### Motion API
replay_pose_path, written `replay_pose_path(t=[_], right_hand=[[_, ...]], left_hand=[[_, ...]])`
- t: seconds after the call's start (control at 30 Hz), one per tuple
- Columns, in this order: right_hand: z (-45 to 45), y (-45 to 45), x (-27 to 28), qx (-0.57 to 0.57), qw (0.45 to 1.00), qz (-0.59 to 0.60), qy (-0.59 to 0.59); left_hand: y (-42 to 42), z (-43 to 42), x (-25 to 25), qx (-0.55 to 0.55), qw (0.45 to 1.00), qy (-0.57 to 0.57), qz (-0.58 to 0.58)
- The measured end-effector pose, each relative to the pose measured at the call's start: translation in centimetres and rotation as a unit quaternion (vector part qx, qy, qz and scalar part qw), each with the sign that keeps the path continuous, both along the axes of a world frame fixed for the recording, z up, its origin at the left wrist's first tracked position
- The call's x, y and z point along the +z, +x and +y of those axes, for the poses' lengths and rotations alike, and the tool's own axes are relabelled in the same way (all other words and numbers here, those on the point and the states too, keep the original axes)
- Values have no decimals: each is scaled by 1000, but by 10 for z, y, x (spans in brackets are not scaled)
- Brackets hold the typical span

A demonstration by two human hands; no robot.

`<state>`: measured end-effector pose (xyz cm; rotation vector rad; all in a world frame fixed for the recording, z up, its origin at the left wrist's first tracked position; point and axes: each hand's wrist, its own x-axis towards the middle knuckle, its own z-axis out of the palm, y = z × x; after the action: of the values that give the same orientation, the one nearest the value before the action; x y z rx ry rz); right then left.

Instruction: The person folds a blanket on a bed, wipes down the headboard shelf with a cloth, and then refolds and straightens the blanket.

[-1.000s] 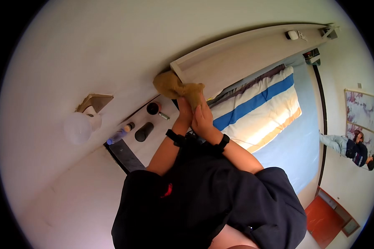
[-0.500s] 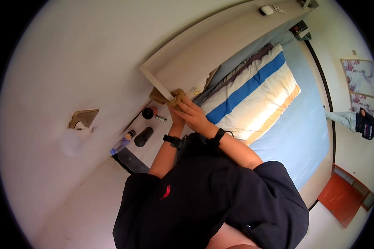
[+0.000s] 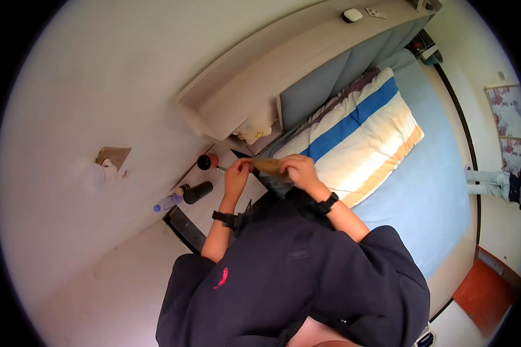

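Note:
A brown cloth point(image 3: 267, 166) is stretched between my two hands, in front of my chest. My left hand point(image 3: 237, 174) pinches its left end, close to the bedside table. At the other end, my right hand point(image 3: 301, 170) grips it with bent fingers, beside the striped pillow point(image 3: 359, 124). The cloth is slightly blurred. Just beyond my hands runs the wooden headboard point(image 3: 231, 87), with a low open compartment holding a pale fabric item with a yellow star point(image 3: 253, 132).
On the bedside table point(image 3: 214, 196) stand a dark-and-red cup point(image 3: 205, 161), a black cylinder point(image 3: 198, 192) and a plastic bottle point(image 3: 169, 202). A white case point(image 3: 352, 15) lies on the headboard. The bed point(image 3: 428, 202) spreads to the right. Another person point(image 3: 498, 184) stands at the far right.
Both hands have drawn back from the headboard's corner toward my body, bringing the cloth along. They have moved apart, so the cloth now spans between them. My view has shifted slightly.

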<state>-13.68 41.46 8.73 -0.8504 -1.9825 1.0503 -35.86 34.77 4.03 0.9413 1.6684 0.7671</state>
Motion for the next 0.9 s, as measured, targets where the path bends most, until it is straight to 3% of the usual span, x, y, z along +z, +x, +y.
replay_pose_path(t=[0.07,0.13,0.23,0.3,0.37,0.5,0.53,0.6,0.73,0.8,0.83,0.9], right_hand=[[8,27,-3,-52,997,-19,-47],[14,52,1,-60,997,-33,-34],[15,79,0,-64,996,-70,-1],[14,92,0,-60,994,-88,18],[11,101,1,-63,995,-76,24],[8,110,0,-76,996,-48,10],[9,113,-2,-73,997,-36,-1],[12,115,-3,-68,997,-23,-13],[25,118,0,-47,998,-28,3],[31,119,-1,-41,999,-26,10],[35,119,-2,-37,999,-23,23],[42,117,-4,-29,999,-20,37]], left_hand=[[9,19,-6,60,994,91,-20],[40,62,5,201,926,303,-100],[48,105,30,228,947,226,-31],[56,133,48,285,952,-19,111],[34,143,9,258,965,16,49],[40,132,27,262,958,99,-58],[47,124,30,266,958,98,-53],[58,110,32,294,930,209,74],[55,74,12,291,924,189,163],[48,57,9,266,958,82,-73],[48,58,5,270,957,81,-72],[49,66,-3,264,935,216,-93]])
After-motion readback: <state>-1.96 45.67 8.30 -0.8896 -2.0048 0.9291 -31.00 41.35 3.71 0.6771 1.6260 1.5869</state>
